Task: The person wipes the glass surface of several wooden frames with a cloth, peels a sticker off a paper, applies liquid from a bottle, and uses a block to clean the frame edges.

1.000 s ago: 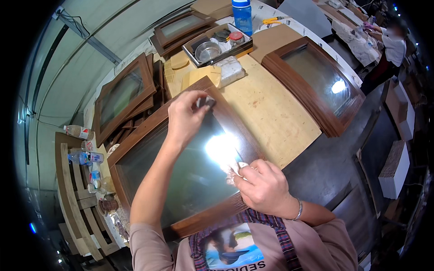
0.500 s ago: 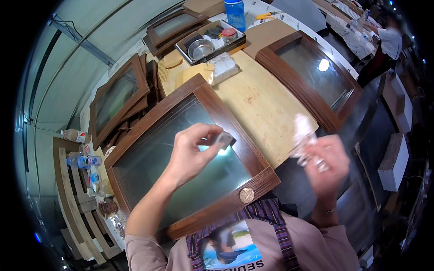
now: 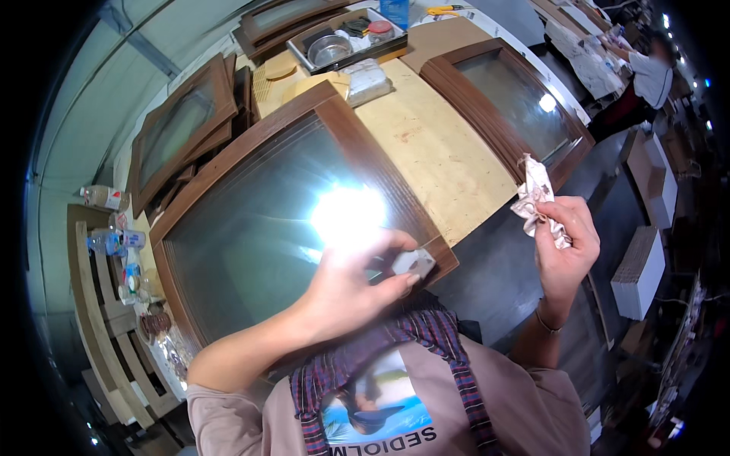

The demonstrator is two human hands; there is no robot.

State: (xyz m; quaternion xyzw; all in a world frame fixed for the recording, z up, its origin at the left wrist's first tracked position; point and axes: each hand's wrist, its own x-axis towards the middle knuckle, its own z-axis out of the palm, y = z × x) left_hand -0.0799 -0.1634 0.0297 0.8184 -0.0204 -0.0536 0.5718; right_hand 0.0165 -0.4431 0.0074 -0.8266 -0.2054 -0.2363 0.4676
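Note:
A brown wooden framed glass panel (image 3: 369, 163) lies before me, with bright glare on its glass. Between the thumb and fingers of my left hand (image 3: 353, 285) is a small pale grey block (image 3: 414, 264) with a dark spot. It is over the panel's near right corner; whether it touches the wood I cannot tell. Off the panel's right side, my right hand (image 3: 566, 247) grips a crumpled whitish cloth (image 3: 538, 199) with brown stains, holding it up in the air.
Another framed glass panel (image 3: 506, 114) lies at the far right of the board (image 3: 433, 152). More panels (image 3: 186, 125) are stacked at left. A tray (image 3: 391, 49) with a metal bowl (image 3: 329, 50) stands behind. Bottles (image 3: 106, 197) line the left side. Another person (image 3: 650, 76) stands far right.
My left hand has moved with the block toward the panel's near right corner, covering the round patterned spot seen there before. My right hand with the cloth has come up slightly.

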